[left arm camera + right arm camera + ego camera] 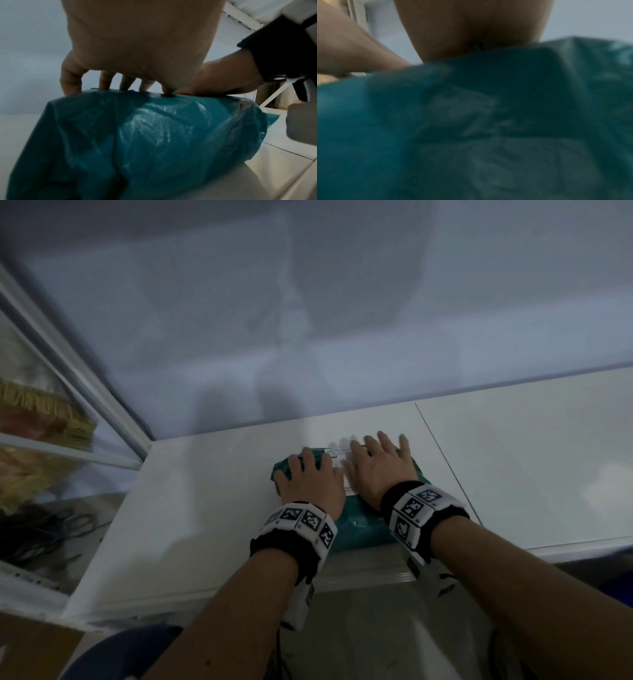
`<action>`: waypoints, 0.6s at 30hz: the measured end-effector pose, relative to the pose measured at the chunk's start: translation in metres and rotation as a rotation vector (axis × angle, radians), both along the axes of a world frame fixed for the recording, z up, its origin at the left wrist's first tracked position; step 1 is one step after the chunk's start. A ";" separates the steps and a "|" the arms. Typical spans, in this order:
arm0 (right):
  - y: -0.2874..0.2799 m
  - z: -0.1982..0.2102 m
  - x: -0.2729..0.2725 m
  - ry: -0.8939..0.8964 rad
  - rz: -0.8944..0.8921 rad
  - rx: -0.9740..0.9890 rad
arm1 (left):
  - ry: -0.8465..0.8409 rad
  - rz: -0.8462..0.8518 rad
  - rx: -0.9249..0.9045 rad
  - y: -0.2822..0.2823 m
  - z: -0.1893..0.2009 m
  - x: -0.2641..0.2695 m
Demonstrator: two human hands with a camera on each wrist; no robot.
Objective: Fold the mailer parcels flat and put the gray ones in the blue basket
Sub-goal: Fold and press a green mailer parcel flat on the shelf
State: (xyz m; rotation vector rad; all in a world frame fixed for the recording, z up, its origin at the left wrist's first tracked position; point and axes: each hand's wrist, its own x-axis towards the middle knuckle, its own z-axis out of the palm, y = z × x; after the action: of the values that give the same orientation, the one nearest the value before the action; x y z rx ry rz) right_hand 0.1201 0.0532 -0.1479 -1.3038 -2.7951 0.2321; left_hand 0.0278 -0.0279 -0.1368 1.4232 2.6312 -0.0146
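Note:
A teal mailer parcel (359,529) with a white shipping label (337,458) lies on the white table (205,508), near its front edge. My left hand (308,477) presses on the parcel's left part, its fingers bent down over the far edge. Beside it my right hand (380,467) lies flat on the label with fingers spread. In the left wrist view the crinkled teal plastic (154,135) bulges under my left hand (137,47), with my right hand (223,77) next to it. The right wrist view is blurred teal plastic (471,121) under my right palm (471,27). No gray parcel or blue basket shows.
A glass-fronted cabinet (51,422) stands at the left, with yellowish items inside and black cables (34,529) lower down. A plain wall rises behind the table. A seam (445,457) crosses the tabletop just right of the parcel.

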 end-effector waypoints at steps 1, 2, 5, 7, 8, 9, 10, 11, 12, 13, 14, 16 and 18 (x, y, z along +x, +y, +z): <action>-0.002 0.001 -0.001 0.023 0.042 0.023 | -0.001 -0.024 0.045 0.002 -0.002 -0.003; -0.004 0.000 -0.002 0.052 0.085 0.028 | -0.016 -0.065 0.083 0.003 -0.005 -0.005; -0.006 -0.012 -0.003 0.072 0.170 -0.024 | -0.051 -0.212 0.128 0.004 -0.018 -0.005; -0.005 -0.021 -0.001 0.077 0.181 -0.040 | -0.059 -0.237 0.138 0.003 -0.024 -0.007; -0.005 -0.024 0.000 0.084 0.182 -0.032 | -0.059 -0.234 0.147 0.002 -0.027 -0.008; -0.004 -0.026 0.000 0.095 0.185 -0.021 | -0.055 -0.229 0.154 0.002 -0.028 -0.009; -0.004 -0.027 0.000 0.098 0.191 -0.021 | -0.051 -0.221 0.155 0.002 -0.029 -0.010; -0.003 -0.028 -0.001 0.097 0.193 -0.021 | -0.044 -0.211 0.151 0.001 -0.030 -0.011; -0.003 -0.030 -0.001 0.088 0.190 -0.022 | -0.037 -0.201 0.146 0.001 -0.030 -0.011; -0.002 -0.030 -0.001 0.083 0.182 -0.021 | -0.032 -0.191 0.141 0.001 -0.030 -0.011; -0.001 -0.029 0.000 0.079 0.173 -0.022 | -0.029 -0.183 0.138 0.001 -0.030 -0.011; 0.000 -0.027 0.002 0.070 0.135 -0.033 | -0.027 -0.173 0.142 0.002 -0.031 -0.011; 0.000 -0.025 0.004 0.048 0.101 -0.053 | -0.029 -0.164 0.149 0.002 -0.033 -0.012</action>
State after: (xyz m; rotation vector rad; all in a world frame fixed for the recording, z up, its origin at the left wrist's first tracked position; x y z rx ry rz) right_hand 0.1246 0.0528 -0.1729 -1.1517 -2.8362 0.3388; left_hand 0.0159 -0.0258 -0.1694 1.6707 2.5314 0.1861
